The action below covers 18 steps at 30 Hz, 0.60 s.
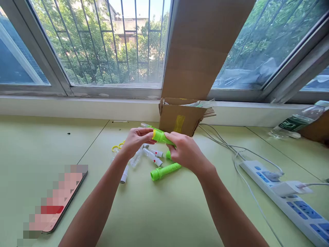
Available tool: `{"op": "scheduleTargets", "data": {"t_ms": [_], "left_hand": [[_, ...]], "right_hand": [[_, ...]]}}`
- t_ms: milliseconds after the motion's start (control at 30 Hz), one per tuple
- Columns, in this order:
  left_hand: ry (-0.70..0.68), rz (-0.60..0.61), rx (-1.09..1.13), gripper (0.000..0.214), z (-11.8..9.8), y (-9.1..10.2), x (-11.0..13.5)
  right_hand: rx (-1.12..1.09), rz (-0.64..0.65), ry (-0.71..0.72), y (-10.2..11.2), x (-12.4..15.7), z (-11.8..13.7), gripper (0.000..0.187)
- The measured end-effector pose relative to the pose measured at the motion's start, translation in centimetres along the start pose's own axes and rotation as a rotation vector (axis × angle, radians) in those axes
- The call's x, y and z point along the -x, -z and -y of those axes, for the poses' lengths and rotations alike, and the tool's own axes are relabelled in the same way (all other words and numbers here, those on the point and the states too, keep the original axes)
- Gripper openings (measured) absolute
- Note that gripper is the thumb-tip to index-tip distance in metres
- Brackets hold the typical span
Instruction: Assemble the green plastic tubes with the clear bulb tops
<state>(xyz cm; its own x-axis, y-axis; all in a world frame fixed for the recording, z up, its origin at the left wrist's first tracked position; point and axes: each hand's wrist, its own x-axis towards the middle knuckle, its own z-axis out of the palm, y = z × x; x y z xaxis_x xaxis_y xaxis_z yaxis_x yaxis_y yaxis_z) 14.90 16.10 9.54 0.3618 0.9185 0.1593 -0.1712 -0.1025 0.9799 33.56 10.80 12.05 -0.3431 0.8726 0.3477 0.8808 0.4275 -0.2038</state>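
Observation:
Above the table, my right hand [187, 151] is closed around a bright green plastic tube [161, 137] with a ribbed, threaded end. The fingertips of my left hand [136, 139] pinch a yellow ring [154, 134] at that end, and they partly cover it. Below my right hand lies another green tube [164, 171] with a threaded mouth, and a short green piece [168, 154] shows beside the hand. Several clear and white tubes [153, 157] lie under my hands, some with a red dot. Yellow rings [115, 148] sit beside my left wrist.
An open cardboard box [169, 118] with plastic bags stands behind my hands against the sill. To the right are a power strip [280, 195], cables [239, 154] and a plastic bottle [295, 120]. A phone [64, 202], partly blurred, lies at the left.

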Motion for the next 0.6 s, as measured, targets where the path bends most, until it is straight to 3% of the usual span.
{"op": "scheduleTargets", "data": {"t_ms": [267, 367, 467, 600], "left_hand": [[0.005, 0.079, -0.038, 0.041, -0.1, 0.3, 0.2], [0.009, 0.127, -0.181, 0.042, 0.0, -0.3, 0.4], [-0.017, 0.159, -0.349, 0.042, 0.1, -1.2, 0.5], [-0.013, 0.155, -0.368, 0.045, -0.3, -1.6, 0.6]], "right_hand": [[0.116, -0.011, 0.020, 0.2, 0.2, 0.1, 0.024], [0.166, -0.002, 0.056, -0.4, 0.2, 0.6, 0.026], [0.123, 0.017, 0.111, -1.2, 0.0, 1.1, 0.027], [0.065, -0.001, 0.047, -1.6, -0.3, 1.3, 0.022]]}}
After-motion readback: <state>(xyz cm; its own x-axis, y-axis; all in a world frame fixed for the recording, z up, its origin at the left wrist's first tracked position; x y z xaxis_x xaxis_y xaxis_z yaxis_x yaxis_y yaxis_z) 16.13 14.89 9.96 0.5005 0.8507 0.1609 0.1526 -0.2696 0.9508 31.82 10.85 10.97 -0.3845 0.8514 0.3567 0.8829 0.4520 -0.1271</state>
